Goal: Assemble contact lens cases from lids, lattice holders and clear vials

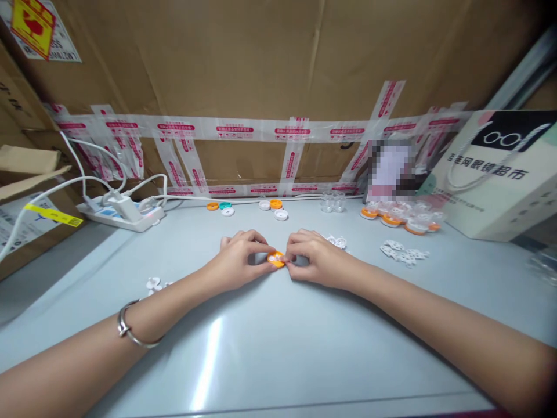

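Observation:
My left hand (239, 259) pinches the left rim of a small round orange cap (275, 265) between thumb and fingers, just above the table. Small white parts sit inside the cap, too small to make out. My right hand (315, 255) is closed at the cap's right side, its fingertips touching the edge. Whatever those fingertips pinch is hidden. White openwork plastic pieces (337, 241) lie just behind my right hand. Beside my left forearm are white stemmed pieces (154, 283), partly covered by the arm.
Orange, green and white caps (227, 212) lie toward the back, with more caps (281, 215) nearby. Clear cups (333, 202), capped clear pieces (416, 226) and white plastic pieces (404, 253) are to the right. A paper bag (491, 197) and power strip (126, 215) flank the table.

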